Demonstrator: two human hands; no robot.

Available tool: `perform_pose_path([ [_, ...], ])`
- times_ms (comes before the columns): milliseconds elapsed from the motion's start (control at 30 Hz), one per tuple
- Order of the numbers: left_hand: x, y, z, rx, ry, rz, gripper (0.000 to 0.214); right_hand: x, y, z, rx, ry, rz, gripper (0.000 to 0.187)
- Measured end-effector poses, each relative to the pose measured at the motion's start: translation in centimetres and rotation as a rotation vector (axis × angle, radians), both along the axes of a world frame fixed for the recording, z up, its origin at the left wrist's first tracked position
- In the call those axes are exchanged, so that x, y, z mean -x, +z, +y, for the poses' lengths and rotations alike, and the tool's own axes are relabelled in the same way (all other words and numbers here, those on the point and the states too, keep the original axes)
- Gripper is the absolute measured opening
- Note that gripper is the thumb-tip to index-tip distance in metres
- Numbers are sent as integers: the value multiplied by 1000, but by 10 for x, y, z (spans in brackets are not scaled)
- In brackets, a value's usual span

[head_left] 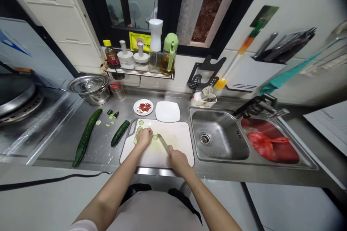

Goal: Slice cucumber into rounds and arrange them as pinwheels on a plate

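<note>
My right hand (178, 159) grips a kitchen knife (163, 143) by its handle, the blade pointing up and left over the white cutting board (173, 130). On the board's left half, my left hand (144, 137) is closed with its fingers bunched; what they hold, if anything, is hidden. A round cucumber slice (155, 137) lies between those fingers and the knife tip. Several more cucumber slices (141, 122) lie along the board's left side, some partly covered by my left hand. Left of the board rests a cut cucumber piece (120, 133).
A whole cucumber (87, 137) and trimmed bits (111, 116) lie on the steel counter. Behind the board stand a plate of chopped red pieces (138, 112) and a white plate (167, 111). To the right is a sink (222, 148) with a red bag (261, 146) in its second basin.
</note>
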State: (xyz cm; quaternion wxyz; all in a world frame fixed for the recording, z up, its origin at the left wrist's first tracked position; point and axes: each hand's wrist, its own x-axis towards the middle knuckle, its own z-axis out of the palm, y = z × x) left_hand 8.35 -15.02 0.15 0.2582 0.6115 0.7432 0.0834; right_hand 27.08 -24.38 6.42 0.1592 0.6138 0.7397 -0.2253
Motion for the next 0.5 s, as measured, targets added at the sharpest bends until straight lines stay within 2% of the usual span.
perform_pose_path([
  [500, -1, -1, 1, 38, 18, -5, 9, 10, -8, -1, 16, 68, -4, 36],
])
